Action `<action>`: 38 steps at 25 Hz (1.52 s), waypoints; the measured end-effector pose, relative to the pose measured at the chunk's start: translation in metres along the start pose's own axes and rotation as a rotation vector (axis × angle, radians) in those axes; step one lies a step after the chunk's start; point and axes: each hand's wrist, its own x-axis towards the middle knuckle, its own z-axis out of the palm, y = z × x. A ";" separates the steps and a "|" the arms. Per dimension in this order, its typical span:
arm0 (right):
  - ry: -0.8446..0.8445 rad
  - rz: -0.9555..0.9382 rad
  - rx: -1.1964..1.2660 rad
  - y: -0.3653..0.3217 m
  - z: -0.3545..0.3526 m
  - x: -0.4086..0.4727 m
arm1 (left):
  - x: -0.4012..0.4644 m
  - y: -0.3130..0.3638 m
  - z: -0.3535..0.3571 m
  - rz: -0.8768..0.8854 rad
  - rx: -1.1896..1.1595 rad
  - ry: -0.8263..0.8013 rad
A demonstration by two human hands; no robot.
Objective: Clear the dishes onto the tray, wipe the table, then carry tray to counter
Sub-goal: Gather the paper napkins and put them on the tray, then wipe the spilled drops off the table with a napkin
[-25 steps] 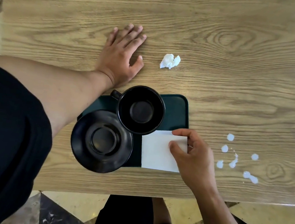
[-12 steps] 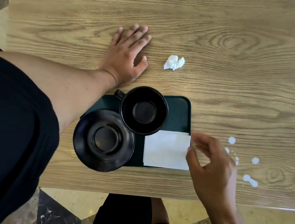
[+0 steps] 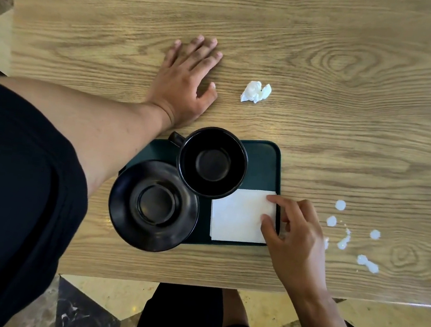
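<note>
A wood-grain surface (image 3: pixel 333 69) carries a dark green tray (image 3: pixel 262 164) at lower centre, holding a black cup (image 3: pixel 212 161), black saucer (image 3: pixel 153 204) and white napkin (image 3: pixel 240 216). The left hand (image 3: pixel 185 81) lies spread flat above the tray, while the right hand (image 3: pixel 294 235) pinches the napkin's right edge. A crumpled tissue (image 3: pixel 256 92) sits at centre and white spilled drops (image 3: pixel 351 235) at lower right.

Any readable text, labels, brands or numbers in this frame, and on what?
None. The black cup, black saucer, dark green tray, white napkin and wooden table all show plain surfaces with no print, logo or number.
</note>
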 end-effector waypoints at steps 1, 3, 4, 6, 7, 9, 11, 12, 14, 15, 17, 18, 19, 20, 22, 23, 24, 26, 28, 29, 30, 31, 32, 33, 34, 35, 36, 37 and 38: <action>-0.011 -0.004 0.008 0.000 0.000 0.001 | 0.000 0.000 0.000 0.002 -0.001 0.001; -0.017 -0.020 0.042 -0.001 -0.001 0.001 | 0.000 0.000 0.001 0.004 -0.003 0.007; 0.000 -0.021 0.081 -0.003 -0.004 0.002 | 0.000 0.000 0.001 0.003 -0.004 0.011; 0.107 0.019 0.200 -0.009 -0.011 0.011 | 0.000 0.000 0.002 -0.001 0.000 0.017; 0.176 0.053 0.250 -0.012 -0.016 0.022 | 0.000 -0.001 0.003 -0.003 0.003 0.016; 0.259 0.104 0.288 -0.021 -0.023 0.054 | 0.001 -0.001 0.003 -0.001 0.009 0.013; 0.249 0.097 0.292 -0.033 -0.025 0.096 | 0.001 0.000 0.003 0.000 0.007 0.016; 0.218 0.077 0.283 -0.040 -0.024 0.116 | 0.000 0.000 0.003 0.001 0.003 0.016; 0.155 -0.011 0.226 -0.057 -0.020 0.151 | -0.001 -0.001 0.003 0.002 -0.006 0.020; 0.126 -0.069 0.190 -0.066 -0.016 0.166 | -0.001 -0.001 0.004 0.002 -0.009 0.021; 0.051 -0.152 0.124 -0.079 -0.006 0.187 | -0.001 -0.001 0.004 0.007 -0.006 0.019; 0.005 -0.171 0.091 -0.082 0.000 0.193 | -0.001 -0.001 0.004 0.009 -0.002 0.015; -0.031 -0.182 0.057 -0.083 0.005 0.196 | -0.001 0.000 0.004 0.009 -0.002 0.011; -0.042 -0.190 0.026 -0.081 0.010 0.198 | -0.001 0.000 0.004 0.007 -0.002 0.008; 0.001 -0.192 0.029 -0.075 0.012 0.195 | -0.001 0.000 0.004 0.007 0.004 0.001; 0.026 -0.172 0.064 -0.071 0.010 0.190 | -0.001 -0.001 0.004 0.008 0.010 0.001; 0.043 -0.141 0.118 -0.066 0.006 0.184 | -0.001 -0.001 0.004 0.010 0.014 0.001; 0.066 -0.067 0.257 -0.057 -0.006 0.162 | -0.002 0.000 0.004 0.012 0.014 0.001; 0.100 -0.013 0.328 -0.050 -0.019 0.134 | -0.002 0.000 0.005 0.011 0.018 -0.002; 0.114 -0.006 0.327 -0.047 -0.024 0.119 | -0.002 0.000 0.005 0.012 0.022 0.000; 0.124 -0.017 0.317 -0.044 -0.028 0.105 | -0.002 -0.001 0.004 0.012 0.025 0.003; 0.131 -0.042 0.303 -0.042 -0.030 0.092 | -0.001 -0.002 0.004 0.012 0.024 0.005; 0.133 -0.077 0.281 -0.040 -0.031 0.082 | -0.001 -0.002 0.004 0.011 0.020 0.006; 0.130 -0.116 0.249 -0.039 -0.029 0.073 | -0.001 -0.001 0.004 0.009 0.017 0.005; 0.118 -0.154 0.213 -0.037 -0.026 0.066 | -0.002 0.000 0.004 0.007 0.014 0.003; 0.098 -0.187 0.182 -0.036 -0.022 0.061 | -0.002 0.000 0.004 0.006 0.010 0.003; 0.074 -0.213 0.160 -0.034 -0.017 0.058 | -0.002 0.000 0.004 0.006 0.005 0.003; 0.050 -0.229 0.147 -0.032 -0.013 0.057 | -0.001 0.000 0.004 0.005 0.002 0.003; 0.033 -0.235 0.132 -0.030 -0.008 0.056 | -0.001 0.000 0.003 0.001 0.000 0.000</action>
